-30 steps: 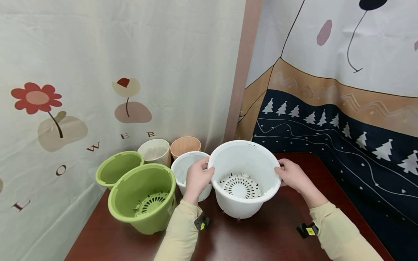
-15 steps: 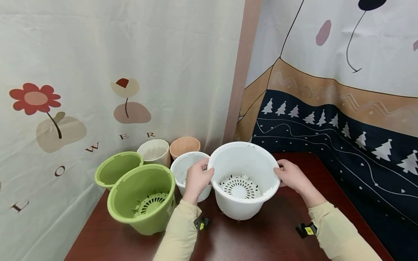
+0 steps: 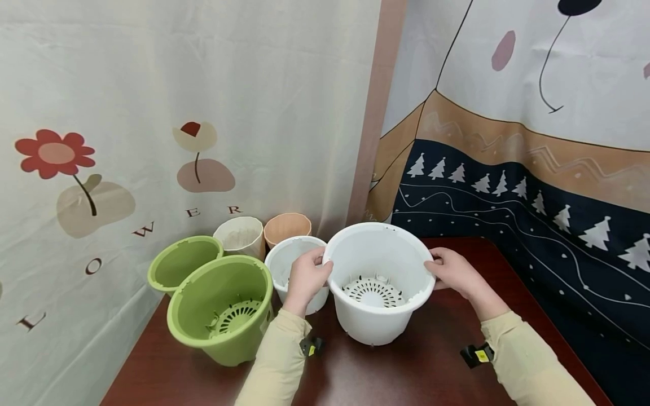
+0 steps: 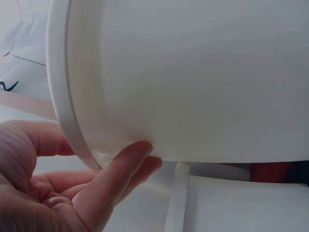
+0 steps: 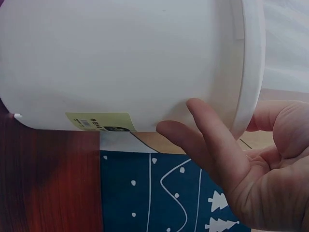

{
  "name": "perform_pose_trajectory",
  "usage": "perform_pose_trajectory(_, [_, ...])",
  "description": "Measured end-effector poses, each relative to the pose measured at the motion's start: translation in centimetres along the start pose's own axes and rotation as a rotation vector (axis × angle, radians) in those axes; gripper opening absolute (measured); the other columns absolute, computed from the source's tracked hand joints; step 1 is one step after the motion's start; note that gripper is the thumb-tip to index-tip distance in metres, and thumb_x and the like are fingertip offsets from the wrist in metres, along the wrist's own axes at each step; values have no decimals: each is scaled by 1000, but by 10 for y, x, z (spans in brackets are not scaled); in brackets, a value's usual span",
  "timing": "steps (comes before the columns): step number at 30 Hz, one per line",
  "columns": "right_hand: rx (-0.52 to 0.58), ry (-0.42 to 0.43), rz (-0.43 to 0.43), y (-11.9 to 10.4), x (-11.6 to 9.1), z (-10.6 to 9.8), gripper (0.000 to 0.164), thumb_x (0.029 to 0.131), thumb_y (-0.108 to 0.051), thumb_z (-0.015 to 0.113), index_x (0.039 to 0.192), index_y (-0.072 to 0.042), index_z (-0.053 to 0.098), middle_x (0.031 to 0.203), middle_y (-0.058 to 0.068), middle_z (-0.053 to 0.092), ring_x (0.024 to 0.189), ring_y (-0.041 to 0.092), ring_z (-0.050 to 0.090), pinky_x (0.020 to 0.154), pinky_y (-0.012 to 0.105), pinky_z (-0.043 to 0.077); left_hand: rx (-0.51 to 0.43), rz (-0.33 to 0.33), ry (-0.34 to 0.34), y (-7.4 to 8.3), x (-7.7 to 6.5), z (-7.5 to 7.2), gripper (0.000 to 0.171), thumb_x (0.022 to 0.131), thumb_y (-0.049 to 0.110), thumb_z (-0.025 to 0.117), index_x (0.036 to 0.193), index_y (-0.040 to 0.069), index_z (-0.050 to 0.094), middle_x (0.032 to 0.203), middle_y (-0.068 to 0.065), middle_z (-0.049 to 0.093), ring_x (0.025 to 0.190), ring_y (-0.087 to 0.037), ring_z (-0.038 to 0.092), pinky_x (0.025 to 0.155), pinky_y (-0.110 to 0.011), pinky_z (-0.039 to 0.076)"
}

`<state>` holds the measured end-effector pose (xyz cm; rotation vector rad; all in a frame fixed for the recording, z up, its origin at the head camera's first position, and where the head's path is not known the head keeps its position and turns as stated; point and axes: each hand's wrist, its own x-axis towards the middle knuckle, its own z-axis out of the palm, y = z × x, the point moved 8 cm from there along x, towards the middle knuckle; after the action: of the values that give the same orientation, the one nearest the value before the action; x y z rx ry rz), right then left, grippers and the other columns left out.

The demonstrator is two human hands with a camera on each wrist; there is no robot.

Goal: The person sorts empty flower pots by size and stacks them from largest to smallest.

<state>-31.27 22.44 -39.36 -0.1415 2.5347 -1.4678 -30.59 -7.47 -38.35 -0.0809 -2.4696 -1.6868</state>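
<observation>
Pot (image 3: 376, 325), large and white, is between left hand (image 3: 307, 277) and right hand (image 3: 453, 272), which grip opposite sides of its rim; whether it touches the bench (image 3: 431, 372) is unclear.

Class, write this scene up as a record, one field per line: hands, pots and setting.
Left hand: holds large white pot
Right hand: holds its opposite side
Label: yellowish-green, on the large white pot
Other pots, all further left: front green pot, rear green pot, small white pot, cream pot, peach pot
Table: dark red-brown
Behind: printed cloth
</observation>
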Motion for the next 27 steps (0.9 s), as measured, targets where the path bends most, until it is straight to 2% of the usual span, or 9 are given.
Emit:
perform_pose_trajectory(9, [66,-23,-15,-1,-1,1,53,102,-7,50,143,18,28,124,38,55,92,36,70,72,43,61,-23,4,-71,3,-2,1,39,91,5,61,130,-3,62,118,-25,66,90,-34,71,62,-29,60])
perform_pose_trajectory(13, [84,-25,-18,1,-1,0,53,102,-6,50,144,17,28,126,38,55,94,36,69,74,43,60,39,23,-82,6,-5,-3,38,91,7,62,128,0,64,125,-20,64,87,-30,72,63,-30,60])
perform_pose_trajectory(16, [90,-31,-26,1,-1,0,53,102,-6,50,144,17,27,127,39,54,97,37,69,74,43,60,121,58,-80,10,-7,-8,35,91,9,63,125,0,65,127,-19,63,89,-28,72,68,-34,60])
perform_pose_trajectory(22, [108,-39,-36,1,-2,-1,53,102,-6,49,144,17,26,128,39,52,98,37,68,75,43,60,243,103,-93,20,-12,-18,50,91,15,65,136,-5,55,136,-24,56,103,-36,68,89,-47,55])
perform_pose_trajectory(27, [110,-41,-39,0,-3,0,53,102,-7,49,145,17,26,128,39,52,97,38,68,75,43,60,284,111,-117,22,-16,-24,58,92,19,65,142,-3,48,138,-25,54,113,-39,63,96,-49,51])
